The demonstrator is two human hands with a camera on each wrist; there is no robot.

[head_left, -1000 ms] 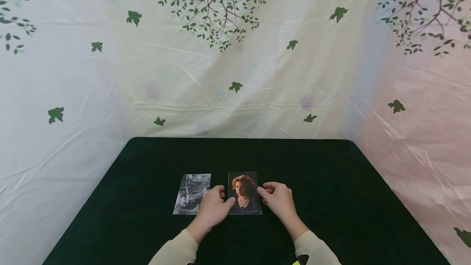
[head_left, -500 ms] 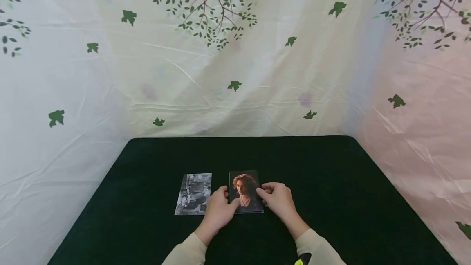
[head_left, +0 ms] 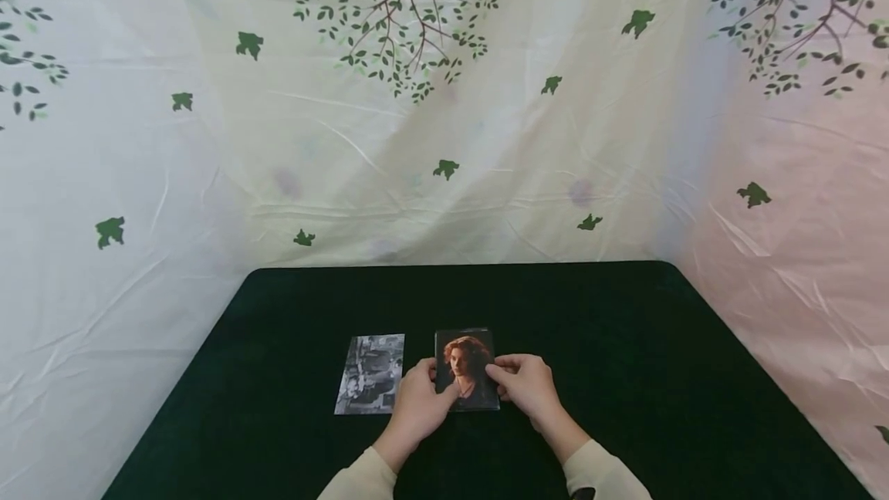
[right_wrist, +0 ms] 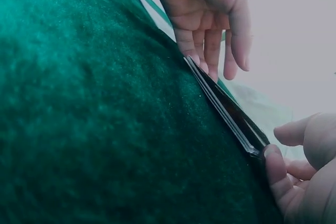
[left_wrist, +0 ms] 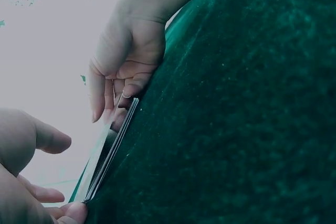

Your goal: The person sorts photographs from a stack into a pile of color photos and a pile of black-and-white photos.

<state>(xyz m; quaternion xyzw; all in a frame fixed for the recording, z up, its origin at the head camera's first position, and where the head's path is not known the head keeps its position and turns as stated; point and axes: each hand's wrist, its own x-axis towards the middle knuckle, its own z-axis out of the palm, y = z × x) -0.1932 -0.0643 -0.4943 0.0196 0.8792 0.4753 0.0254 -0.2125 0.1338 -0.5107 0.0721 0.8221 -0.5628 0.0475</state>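
Observation:
A portrait photo card (head_left: pixel 472 349) showing a person with reddish hair lies on top of a small stack of cards (right_wrist: pixel 221 109) on the dark green tablecloth. In the right wrist view the top card slants up from the stack at its right side. My right hand (head_left: pixel 529 388) holds that raised right edge, fingertips under it and the thumb close above. At the opposite edge, my left hand (head_left: pixel 420 403) touches the stack with its fingertips. The left thumb overlaps the portrait in the head view, but the left wrist view shows it apart from the card.
A black-and-white photo card (head_left: pixel 370 375) lies flat left of the stack, its right edge close to my left hand. The dark green table (head_left: pixel 625 346) ends at a pale cloth backdrop (head_left: pixel 486 214) printed with branches and green leaves.
My left hand has shifted right, up to the stack's left edge, with its thumb farther over the portrait. The right hand stays at the right edge. The black-and-white card has not visibly moved.

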